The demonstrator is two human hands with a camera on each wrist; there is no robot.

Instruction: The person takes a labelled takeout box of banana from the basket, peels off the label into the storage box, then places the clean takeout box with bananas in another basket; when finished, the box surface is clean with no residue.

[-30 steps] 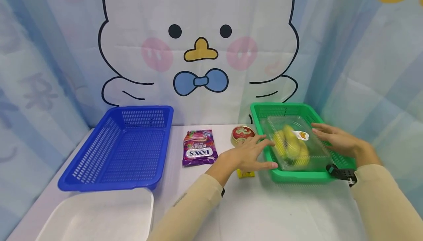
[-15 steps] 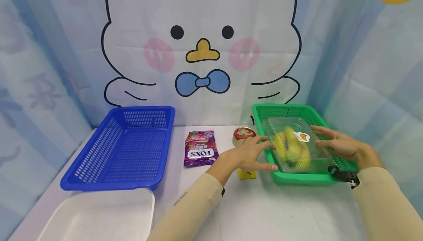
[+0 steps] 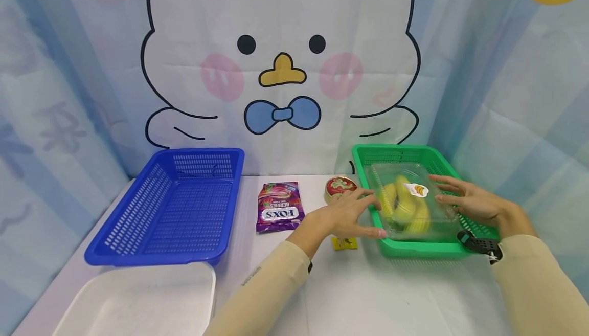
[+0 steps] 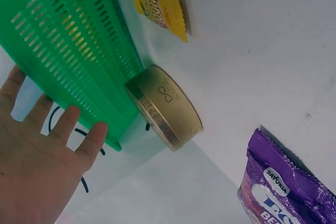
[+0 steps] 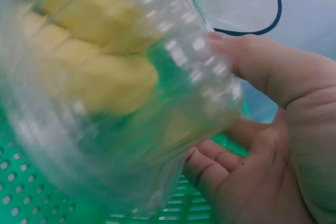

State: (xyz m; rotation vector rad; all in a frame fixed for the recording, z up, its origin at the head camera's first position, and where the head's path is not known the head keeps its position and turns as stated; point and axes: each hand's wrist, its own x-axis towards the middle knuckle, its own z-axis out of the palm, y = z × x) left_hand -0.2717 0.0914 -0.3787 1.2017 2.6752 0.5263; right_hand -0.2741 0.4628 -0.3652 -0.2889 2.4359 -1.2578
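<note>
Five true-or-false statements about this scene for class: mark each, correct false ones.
1. The right hand touches the clear container. True.
2. The round tin is between the purple bag and green basket. True.
3. The purple bag is in the green basket. False: it's on the table.
4. The left hand grips the round tin. False: the left hand's fingers are spread.
5. The white tub is nearer the camera than the blue basket. True.

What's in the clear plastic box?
Yellow fruit, apparently bananas, visible through the clear box. A white sticker on top covers a small patch, and whatever lies beneath the fruit is hidden.
</note>
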